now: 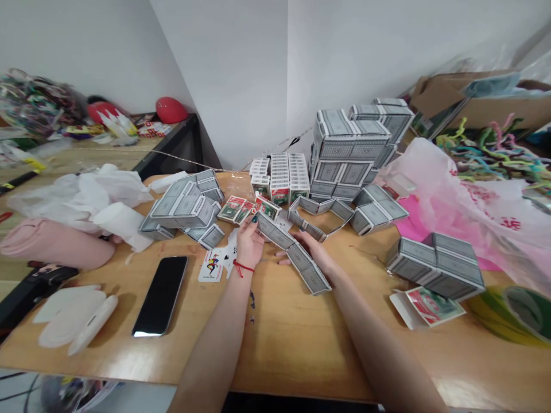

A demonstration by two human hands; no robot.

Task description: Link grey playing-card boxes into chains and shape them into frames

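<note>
A strip of joined playing cards (293, 249) with grey patterned backs slants across the middle of the table. My left hand (250, 244), with a red string at its wrist, pinches the upper left end between thumb and fingers. Around the middle of the strip is my right hand (316, 252), its fingers partly hidden behind the cards. Just beyond stands an open ring of folded cards (321, 218). Opened card packs (236, 209) lie past my left hand, and a joker card (210, 265) lies face up to its left.
Stacked card blocks (344, 149) rise at the back right, beside rows of card boxes (279, 175). More blocks stand left (185, 206) and right (437, 261). A phone (160, 295) lies front left; green-yellow tape (512, 312) sits at the right edge.
</note>
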